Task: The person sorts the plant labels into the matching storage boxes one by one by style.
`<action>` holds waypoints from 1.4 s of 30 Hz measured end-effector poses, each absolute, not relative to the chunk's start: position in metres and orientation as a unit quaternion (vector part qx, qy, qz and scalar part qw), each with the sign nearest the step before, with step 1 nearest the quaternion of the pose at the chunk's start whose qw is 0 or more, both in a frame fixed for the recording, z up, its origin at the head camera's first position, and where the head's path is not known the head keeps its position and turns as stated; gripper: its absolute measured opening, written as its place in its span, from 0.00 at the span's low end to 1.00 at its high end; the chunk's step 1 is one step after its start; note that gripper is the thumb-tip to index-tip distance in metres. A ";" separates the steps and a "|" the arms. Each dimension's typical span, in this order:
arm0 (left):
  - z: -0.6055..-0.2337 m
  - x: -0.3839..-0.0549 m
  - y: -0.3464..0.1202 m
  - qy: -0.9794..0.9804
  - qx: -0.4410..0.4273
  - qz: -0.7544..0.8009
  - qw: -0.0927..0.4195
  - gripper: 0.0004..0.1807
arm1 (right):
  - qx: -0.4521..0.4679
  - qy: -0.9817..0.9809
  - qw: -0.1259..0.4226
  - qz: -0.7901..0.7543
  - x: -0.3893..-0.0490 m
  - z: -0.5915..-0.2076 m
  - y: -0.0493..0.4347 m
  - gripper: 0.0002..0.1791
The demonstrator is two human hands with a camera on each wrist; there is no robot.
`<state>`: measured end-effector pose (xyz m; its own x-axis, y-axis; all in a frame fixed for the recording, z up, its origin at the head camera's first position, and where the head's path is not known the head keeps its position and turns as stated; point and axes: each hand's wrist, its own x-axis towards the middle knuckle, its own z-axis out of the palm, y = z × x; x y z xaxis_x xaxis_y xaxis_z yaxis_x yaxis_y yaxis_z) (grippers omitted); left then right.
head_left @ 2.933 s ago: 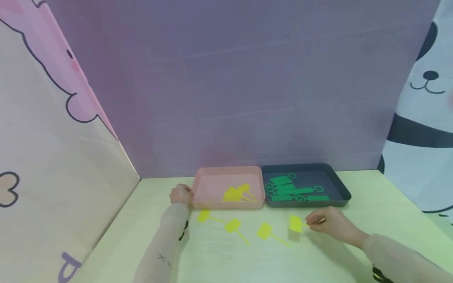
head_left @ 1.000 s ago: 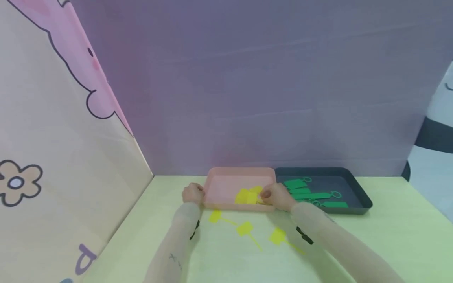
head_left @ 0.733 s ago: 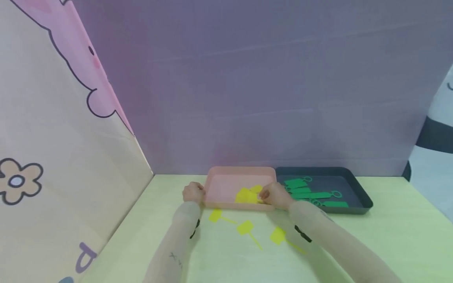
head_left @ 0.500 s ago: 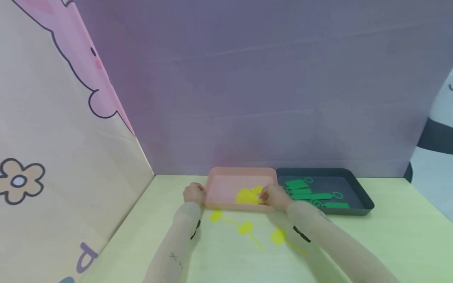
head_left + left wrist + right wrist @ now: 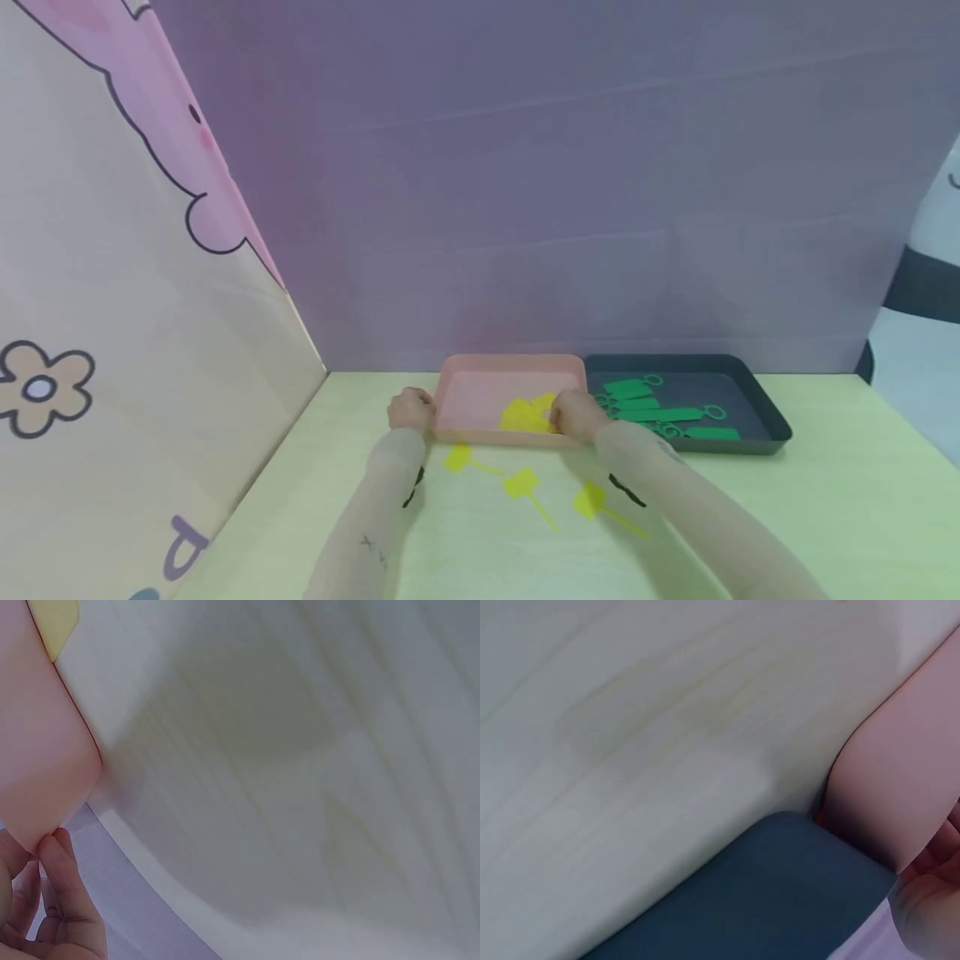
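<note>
My left hand (image 5: 411,410) pinches the left rim of the pink tray (image 5: 480,379); in the left wrist view, thumb and finger (image 5: 56,859) grip the tray's edge. My right hand (image 5: 577,415) is bent over the tray's front right corner, right at a small pile of flat yellow tags (image 5: 521,415). Its fingertips are hidden, so I cannot tell whether they hold a tag. The right wrist view shows only part of that hand (image 5: 930,900), behind the pink wall. Several yellow tags, each a square with a thin tail, lie in front of the tray, such as one tag (image 5: 521,483).
A dark grey tray (image 5: 765,425) stands against the pink one on the right. Several green tags with rings (image 5: 660,414) lie in it. Both trays sit near the back of the pale wooden table (image 5: 480,558), before a grey-purple cloth (image 5: 480,208).
The right hand has carried a yellow tag from the table into the pink tray. Lately it has turned, hiding its fingertips. The left hand keeps its grip on the rim.
</note>
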<state>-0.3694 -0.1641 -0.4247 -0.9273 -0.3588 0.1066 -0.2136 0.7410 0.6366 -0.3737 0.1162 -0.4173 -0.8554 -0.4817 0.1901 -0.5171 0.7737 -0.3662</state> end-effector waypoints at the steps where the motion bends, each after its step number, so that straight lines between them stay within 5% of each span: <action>1: -0.425 -0.369 -0.164 -0.926 0.155 -0.326 0.111 0.06 | 0.265 -0.941 0.041 0.205 -0.373 -0.417 0.116 0.05; 19: -0.423 -0.368 -0.164 -0.929 0.149 -0.321 0.114 0.06 | 0.240 -0.944 0.018 0.226 -0.372 -0.414 0.117 0.02; 42: -0.424 -0.367 -0.164 -0.929 0.144 -0.321 0.112 0.07 | 0.188 -0.908 -0.021 0.374 -0.321 -0.389 0.166 0.17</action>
